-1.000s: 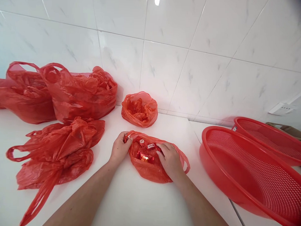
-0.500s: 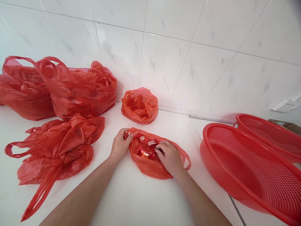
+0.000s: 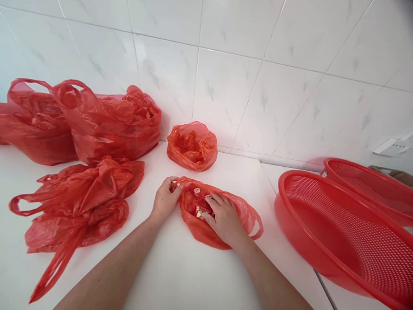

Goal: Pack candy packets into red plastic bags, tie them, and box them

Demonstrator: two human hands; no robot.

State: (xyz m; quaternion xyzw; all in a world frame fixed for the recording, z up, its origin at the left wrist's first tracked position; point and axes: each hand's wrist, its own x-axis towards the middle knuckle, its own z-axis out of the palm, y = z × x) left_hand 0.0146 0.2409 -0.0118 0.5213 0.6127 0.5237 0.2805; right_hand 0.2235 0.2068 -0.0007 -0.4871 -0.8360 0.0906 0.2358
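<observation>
A red plastic bag [image 3: 203, 234] lies with its mouth spread in front of me on the white table, one handle loop at its right end. My left hand [image 3: 166, 196] is closed at the bag's left end, pinching the rim between thumb and fingers. Inside are several small shiny red-wrapped packets [image 3: 199, 211], one with a pale yellow-green print, and a white round label [image 3: 197, 191] on red wrapping. Over these packets reaches my right hand [image 3: 224, 219], fingers stretched and thumb apart, fingertips touching the wrappers. Its palm hides part of the contents.
Behind the bag, a smaller open red bag [image 3: 192, 161] stands near the tiled wall. Crumpled red bags [image 3: 90, 187] lie at left, with large stuffed red bags [image 3: 115, 133] behind. Two red perforated plastic baskets [image 3: 301, 258] stand at right, near a wall socket [image 3: 391, 147].
My right hand has gone from a pinch on something dark to spread fingers, shifting slightly left over the packets. The shiny packets look rearranged. My left hand keeps its hold on the rim.
</observation>
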